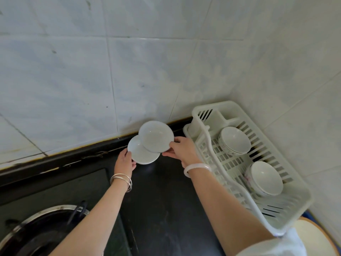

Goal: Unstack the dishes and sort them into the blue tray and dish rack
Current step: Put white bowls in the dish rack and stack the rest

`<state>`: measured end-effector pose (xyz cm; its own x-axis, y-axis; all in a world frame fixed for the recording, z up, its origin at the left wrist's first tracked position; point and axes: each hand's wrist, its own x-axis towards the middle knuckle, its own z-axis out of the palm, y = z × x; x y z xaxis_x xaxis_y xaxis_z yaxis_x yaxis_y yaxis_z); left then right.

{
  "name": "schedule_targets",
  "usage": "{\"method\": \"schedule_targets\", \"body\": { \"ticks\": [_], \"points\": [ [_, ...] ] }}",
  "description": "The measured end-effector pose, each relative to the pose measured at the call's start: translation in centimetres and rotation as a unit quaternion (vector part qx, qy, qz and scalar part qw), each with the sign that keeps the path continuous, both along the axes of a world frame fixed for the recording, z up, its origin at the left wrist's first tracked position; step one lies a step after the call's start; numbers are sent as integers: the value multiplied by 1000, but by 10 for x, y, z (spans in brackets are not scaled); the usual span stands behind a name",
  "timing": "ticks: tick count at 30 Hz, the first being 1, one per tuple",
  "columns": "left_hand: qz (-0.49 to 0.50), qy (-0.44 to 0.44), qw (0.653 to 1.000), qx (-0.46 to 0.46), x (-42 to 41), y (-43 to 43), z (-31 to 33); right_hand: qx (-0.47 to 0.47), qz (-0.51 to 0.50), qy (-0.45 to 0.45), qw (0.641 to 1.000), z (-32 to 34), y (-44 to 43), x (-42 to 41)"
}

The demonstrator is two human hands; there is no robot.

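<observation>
Unstacking at 9 o'clock of rack [227,104].
Gripped by rims: lower plate [140,155] at 8 o'clock in left hand [125,160], upper plate [156,136] at 4 in right hand [181,148]; likely slick, brittle, light.

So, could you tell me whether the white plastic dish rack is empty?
No, two white ceramic bowls sit inside the white plastic dish rack.

Views: one, head-worn, wide-angle. Position: above the dark desk [162,191], near it. Facing: forward and steeply down toward the tiled wall [73,71] corner. Field: stove burner [36,230] at lower left, dish rack [227,104] at right.
</observation>
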<state>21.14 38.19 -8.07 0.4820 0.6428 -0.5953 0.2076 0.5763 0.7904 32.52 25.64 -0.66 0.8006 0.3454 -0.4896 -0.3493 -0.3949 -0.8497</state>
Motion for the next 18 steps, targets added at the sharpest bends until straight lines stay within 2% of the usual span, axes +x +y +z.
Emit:
{"method": "schedule_targets", "body": {
  "ticks": [2, 10, 14, 18],
  "points": [
    [-19, -1, 1000, 8, 2, 2, 2, -32, 24, -21, 999, -3, 7, -3],
    [47, -46, 996, -54, 4, 1, 5, -141, 76, -79, 984, -18, 21, -11],
    [-15, -17, 1000, 14, 6, 3, 4, -144, 84, -67, 984, -23, 22, -13],
    [-13, -3, 1000, -4, 8, 9, 3, -138, 70, -23, 988, -25, 20, -9]
  ]
}}
